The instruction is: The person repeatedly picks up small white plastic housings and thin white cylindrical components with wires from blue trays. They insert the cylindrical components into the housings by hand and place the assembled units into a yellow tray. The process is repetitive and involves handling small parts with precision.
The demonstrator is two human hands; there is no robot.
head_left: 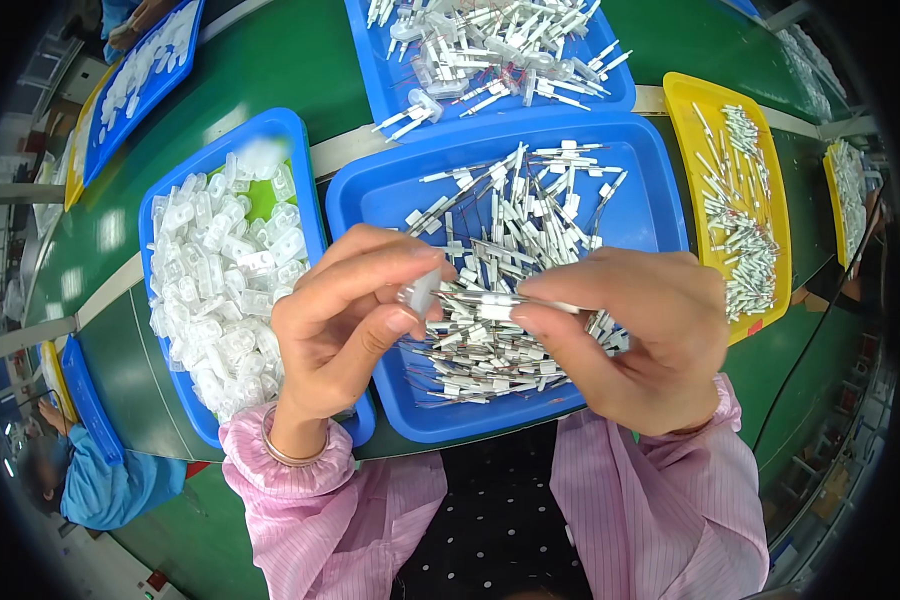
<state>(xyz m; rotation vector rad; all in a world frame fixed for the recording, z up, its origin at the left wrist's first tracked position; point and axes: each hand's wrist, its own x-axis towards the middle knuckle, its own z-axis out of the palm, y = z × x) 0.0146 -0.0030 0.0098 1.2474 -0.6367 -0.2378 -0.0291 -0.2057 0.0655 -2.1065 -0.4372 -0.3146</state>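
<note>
Between the thumb and fingers of my left hand [340,325] is a small translucent plastic housing [421,292]. My right hand [635,335] pinches a thin white-and-metal wired part [492,304], its left end pointing at the housing. The two pieces meet or nearly meet; whether the wires are inside the housing I cannot tell. Both hands are above a blue tray [420,425] with a heap of similar wired parts [530,225]. Left of my left hand stands another blue tray [305,150] piled with translucent housings [220,270].
Beyond is a blue tray [365,75] of housings with wired parts in them. A yellow tray [775,200] of thin parts stands at right. The table [270,65] is green. A person in blue [125,480] is at lower left, another person's hand [135,25] at upper left.
</note>
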